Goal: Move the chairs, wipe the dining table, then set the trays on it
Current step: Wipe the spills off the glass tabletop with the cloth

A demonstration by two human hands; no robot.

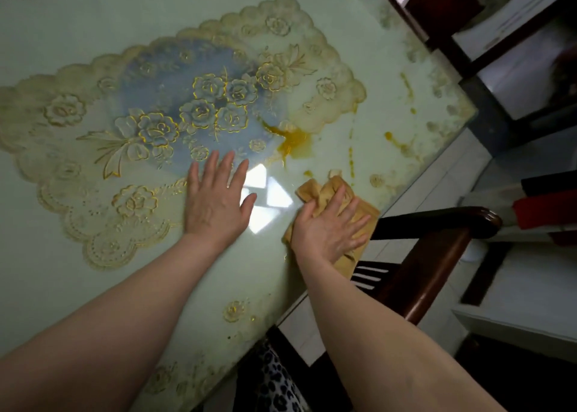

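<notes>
Your right hand (331,230) is pressing the cloth (340,205) flat-fingered at the desk (78,21) near-right edge; your left hand (218,199) is lying open, bracing. Wiping outward is risking smearing the yellow spill (293,144) (just beyond the cloth) off the edge onto the chair (437,255).

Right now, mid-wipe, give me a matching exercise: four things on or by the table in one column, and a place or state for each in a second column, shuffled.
Things:
1. left hand
2. right hand
3. yellow spill
4. chair

States or places:
A. pressing the tan cloth near the table's edge
B. dark wood, beside the table's right edge
C. flat, fingers spread, on the bare table
D. on the glass beyond the cloth, not yet wiped

Pairs: 1-C, 2-A, 3-D, 4-B
</notes>
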